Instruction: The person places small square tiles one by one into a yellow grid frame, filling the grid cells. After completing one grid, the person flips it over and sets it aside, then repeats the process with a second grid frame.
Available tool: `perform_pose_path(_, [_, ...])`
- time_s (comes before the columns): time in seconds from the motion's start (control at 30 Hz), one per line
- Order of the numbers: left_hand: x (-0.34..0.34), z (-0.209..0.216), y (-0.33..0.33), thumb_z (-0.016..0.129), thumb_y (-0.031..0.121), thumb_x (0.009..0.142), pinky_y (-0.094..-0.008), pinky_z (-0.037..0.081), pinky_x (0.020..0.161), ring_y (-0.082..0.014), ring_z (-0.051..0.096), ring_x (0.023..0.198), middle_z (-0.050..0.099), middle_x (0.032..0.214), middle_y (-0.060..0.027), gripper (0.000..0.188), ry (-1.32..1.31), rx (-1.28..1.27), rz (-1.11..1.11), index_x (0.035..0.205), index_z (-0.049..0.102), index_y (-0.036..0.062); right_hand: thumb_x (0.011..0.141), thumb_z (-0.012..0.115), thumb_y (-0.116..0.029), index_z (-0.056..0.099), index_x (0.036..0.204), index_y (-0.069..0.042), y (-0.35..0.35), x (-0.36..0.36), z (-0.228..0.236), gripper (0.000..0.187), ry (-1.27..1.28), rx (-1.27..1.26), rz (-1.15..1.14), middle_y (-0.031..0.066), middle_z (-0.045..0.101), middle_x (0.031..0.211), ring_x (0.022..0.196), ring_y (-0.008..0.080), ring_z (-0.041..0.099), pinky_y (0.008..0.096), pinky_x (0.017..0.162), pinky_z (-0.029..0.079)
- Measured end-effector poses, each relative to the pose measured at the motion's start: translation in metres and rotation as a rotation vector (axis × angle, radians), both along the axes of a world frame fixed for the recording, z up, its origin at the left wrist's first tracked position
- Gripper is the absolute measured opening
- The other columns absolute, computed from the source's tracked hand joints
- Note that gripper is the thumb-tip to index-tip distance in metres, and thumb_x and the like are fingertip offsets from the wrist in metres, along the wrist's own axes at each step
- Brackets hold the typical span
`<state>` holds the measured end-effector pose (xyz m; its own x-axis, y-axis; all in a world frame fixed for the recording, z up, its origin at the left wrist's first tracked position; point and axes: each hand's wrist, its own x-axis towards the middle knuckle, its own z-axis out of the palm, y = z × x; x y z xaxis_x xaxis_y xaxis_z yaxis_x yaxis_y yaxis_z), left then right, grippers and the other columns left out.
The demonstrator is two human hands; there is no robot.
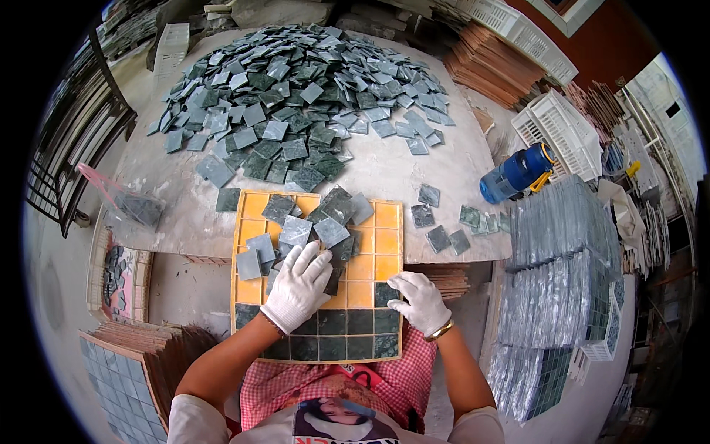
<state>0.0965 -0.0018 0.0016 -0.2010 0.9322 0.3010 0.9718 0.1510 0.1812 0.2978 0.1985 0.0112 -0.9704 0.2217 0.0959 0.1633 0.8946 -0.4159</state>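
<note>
A yellow grid tray (359,294) spans the table's front edge and my lap, with square dark green tiles (331,322) filling its two nearest rows. My left hand (298,287), in a white glove, lies with fingers stretched over a loose heap of grey-green tiles (296,231) on the tray. What its fingertips touch beneath is partly hidden. My right hand (419,300), also gloved, is at the tray's right edge. Its thumb and forefinger are apart, beside a single dark tile (385,294) set in the third row; no held thing shows.
A large tile pile (296,96) covers the table's (414,174) far part. Several loose tiles (438,238) and a blue bottle (518,174) lie to the right. Wrapped tile stacks (551,285) stand at right, stacked tiled sheets (126,381) at lower left, white crates (558,133) far right.
</note>
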Motion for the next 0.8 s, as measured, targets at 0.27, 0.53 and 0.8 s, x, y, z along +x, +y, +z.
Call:
perform_pose_path(0.27, [0.028, 0.004, 0.017, 0.079, 0.034, 0.058, -0.0495, 0.031, 0.108, -0.0327, 0.041, 0.129, 0.053, 0.126, -0.0107, 0.059, -0.033, 0.041, -0.086, 0.106, 0.062, 0.0031, 0.075, 0.072, -0.01, 0.06, 0.114, -0.001, -0.026, 0.01, 0.003, 0.041, 0.058, -0.416, -0.205, 0.0144, 0.057, 0.117, 0.094, 0.0274, 0.063, 0.0361, 0.081, 0.053])
perform_pose_path(0.53, [0.04, -0.009, 0.025, 0.074, 0.036, 0.069, -0.0474, 0.034, 0.106, -0.0346, 0.041, 0.128, 0.053, 0.126, -0.0127, 0.055, -0.182, 0.076, -0.009, 0.112, 0.06, 0.0049, 0.077, 0.072, -0.014, 0.06, 0.115, -0.002, -0.027, 0.021, -0.001, 0.041, 0.144, -0.396, -0.242, 0.0134, 0.057, 0.119, 0.091, 0.0229, 0.064, 0.0332, 0.08, 0.053])
perform_pose_path(0.8, [0.035, -0.001, -0.064, 0.075, 0.013, 0.067, -0.0464, 0.042, 0.097, -0.0364, 0.047, 0.12, 0.055, 0.122, -0.013, 0.04, -0.261, 0.128, 0.214, 0.104, 0.061, 0.0057, 0.076, 0.069, -0.013, 0.058, 0.115, -0.008, -0.035, -0.023, -0.016, 0.041, 0.091, -0.111, 0.044, 0.0078, 0.056, 0.117, 0.096, 0.0255, 0.061, 0.0354, 0.083, 0.051])
